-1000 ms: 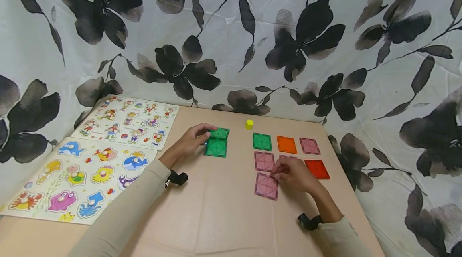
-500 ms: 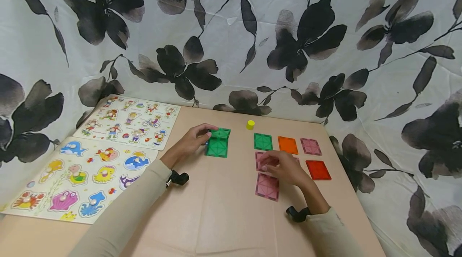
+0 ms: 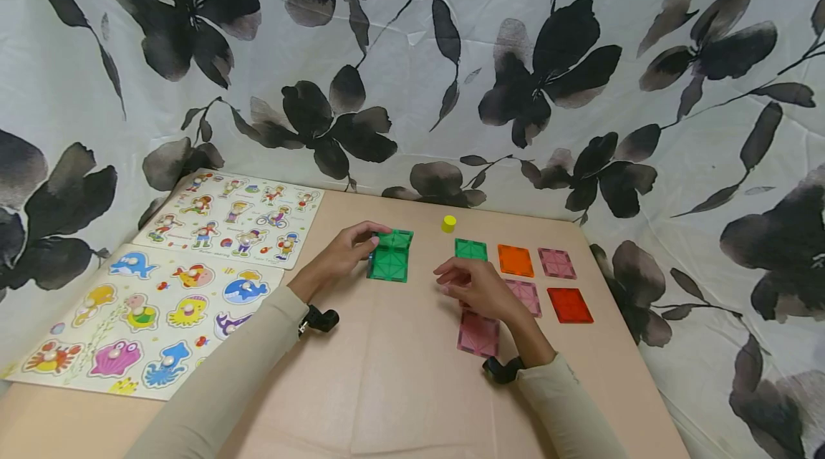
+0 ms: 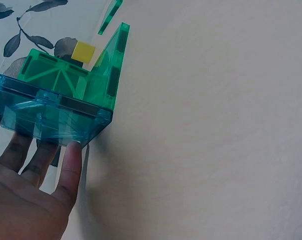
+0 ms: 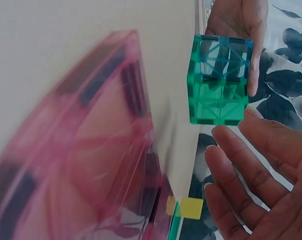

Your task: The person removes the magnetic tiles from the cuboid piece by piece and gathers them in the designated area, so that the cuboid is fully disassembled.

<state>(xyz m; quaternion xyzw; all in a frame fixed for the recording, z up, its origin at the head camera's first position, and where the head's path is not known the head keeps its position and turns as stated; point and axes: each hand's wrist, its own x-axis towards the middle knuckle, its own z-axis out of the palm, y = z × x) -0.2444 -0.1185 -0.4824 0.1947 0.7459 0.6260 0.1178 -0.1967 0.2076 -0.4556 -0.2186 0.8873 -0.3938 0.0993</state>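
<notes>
**Steadied on the Left, Free on the Right**

We see a person's left grip [image 3: 335, 258] grasping the side of a translucent tile structure [image 3: 389, 266] near the middle of the tabletop [image 3: 399, 387], where green panels [image 4: 53, 71] meet a blue panel [image 4: 40, 116] at an angle. We read that sideways hold as a brace, probably meant to stop the joined edges from folding while leaving the facing side unobstructed. The right grip [image 3: 480, 293] hovers over the loose pieces with nothing visible in it, its fingers [image 5: 253, 174] slightly bent and pointed toward the structure. Just below it we find a pink tile [image 3: 478, 336] lying flat, and around it a green tile [image 3: 470, 249], an orange tile [image 3: 515, 261], a red tile [image 3: 570, 306] and more pink tiles [image 3: 557, 263], some partly hidden. We take their loose rows as a way to leave each edge easy to lift. A small yellow cylinder [image 3: 448, 223] stands beyond them, while two picture boards [image 3: 155, 301] lie at left, perhaps placed there for working room
</notes>
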